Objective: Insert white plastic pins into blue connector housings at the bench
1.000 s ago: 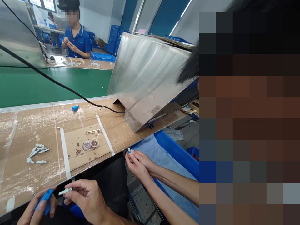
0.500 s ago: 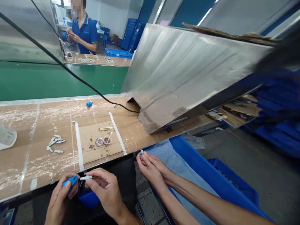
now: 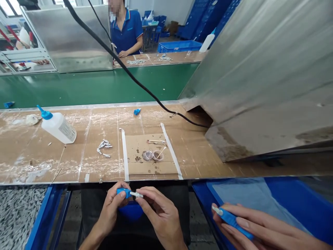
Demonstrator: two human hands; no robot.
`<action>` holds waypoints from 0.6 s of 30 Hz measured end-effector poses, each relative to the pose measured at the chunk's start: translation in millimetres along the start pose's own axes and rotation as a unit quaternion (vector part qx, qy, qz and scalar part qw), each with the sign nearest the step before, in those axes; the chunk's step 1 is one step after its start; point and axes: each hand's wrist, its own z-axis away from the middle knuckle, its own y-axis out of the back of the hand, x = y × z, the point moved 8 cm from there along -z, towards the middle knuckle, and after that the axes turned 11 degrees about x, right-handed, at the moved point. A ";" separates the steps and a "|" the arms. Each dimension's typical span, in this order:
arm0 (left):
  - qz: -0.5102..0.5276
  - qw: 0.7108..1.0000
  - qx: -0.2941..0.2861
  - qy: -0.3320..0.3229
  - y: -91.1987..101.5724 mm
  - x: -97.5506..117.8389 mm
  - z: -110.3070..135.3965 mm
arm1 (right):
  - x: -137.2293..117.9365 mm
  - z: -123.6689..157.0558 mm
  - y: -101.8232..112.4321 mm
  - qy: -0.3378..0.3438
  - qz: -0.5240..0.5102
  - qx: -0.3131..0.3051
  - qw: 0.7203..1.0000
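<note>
Over my lap, my left hand [image 3: 110, 208] grips a blue plastic piece [image 3: 123, 192] between thumb and fingers. My right hand [image 3: 163, 215] pinches a small pale grey plastic part [image 3: 136, 194] by its outer end. The inner end of this part meets the right side of the blue piece; how far it goes in cannot be made out. On the table ahead, a cardboard pad [image 3: 135, 168] framed by white tape bears two small round pots [image 3: 158, 155] and some cotton swabs [image 3: 156, 142]. Several pale grey parts [image 3: 103, 146] lie left of the pad.
At right, a co-worker's hands [image 3: 247, 225] hold a blue tool-like piece with a pale tip. A white bottle [image 3: 59, 127] with a blue cap stands left. A metal housing [image 3: 255, 90] fills the right; a black cable [image 3: 145, 89] crosses ahead. Behind the green strip [image 3: 88, 86] stands another person.
My view has swung left and levelled, so the scene sits further right. Both my hands still hold their parts together. The co-worker's hands at right now show a blue piece more plainly.
</note>
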 end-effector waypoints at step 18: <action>-0.319 0.913 -0.014 -0.253 -4.3 59.4 13.9 | 5.4 7.4 -11.7 -0.145 -0.005 -0.119 0.982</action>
